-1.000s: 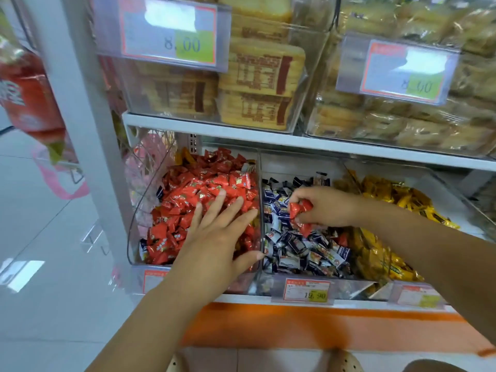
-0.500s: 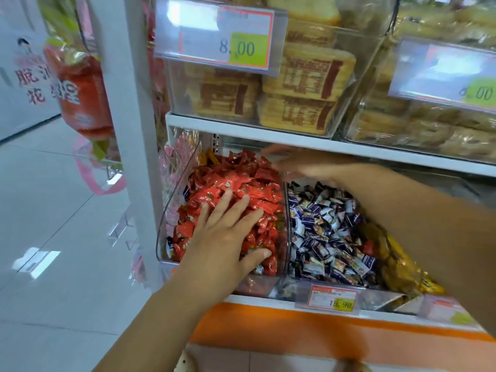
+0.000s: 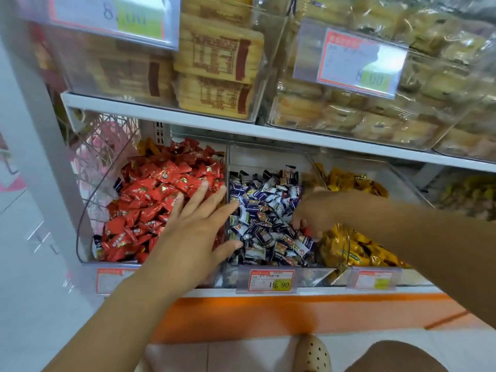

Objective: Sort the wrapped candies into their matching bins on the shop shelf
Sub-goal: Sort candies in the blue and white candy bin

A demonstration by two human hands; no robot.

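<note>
Mid price tag (image 3: 269, 281), front edge of lower shelf (image 3: 322, 291), read 19.90. Top-left tag (image 3: 115, 16) above upper shelf (image 3: 188, 116) showed 8.00, blurry. Upper-right tag (image 3: 354, 63) prob. 8.00 too. Other tags and small print were illegible.

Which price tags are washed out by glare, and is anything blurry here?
Head view: glare whitens the upper left price tag and upper right price tag; the lower middle tag reads 19.90 clearly; the right hand is motion-blurred, the left hand sharper.
</note>
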